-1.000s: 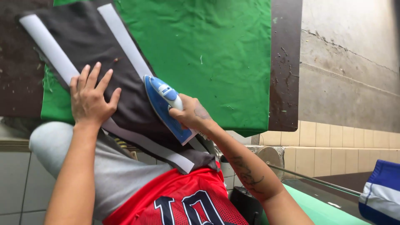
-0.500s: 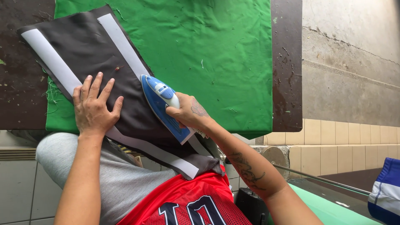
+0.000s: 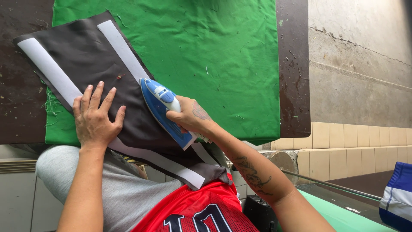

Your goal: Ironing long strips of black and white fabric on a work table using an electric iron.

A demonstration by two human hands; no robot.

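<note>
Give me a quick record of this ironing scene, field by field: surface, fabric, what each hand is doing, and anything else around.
surface: green cloth spread over a dark worn table
fabric: dark fabric piece with two pale strips, lying flat, its lower end hanging off the table edge
left hand: pressed flat on the dark fabric, fingers spread
right hand: gripping the handle of the blue and white iron
iron: soleplate down on the dark fabric, tip on the nearer pale strip
clothing: red jersey, grey shorts
backdrop: concrete wall
</note>
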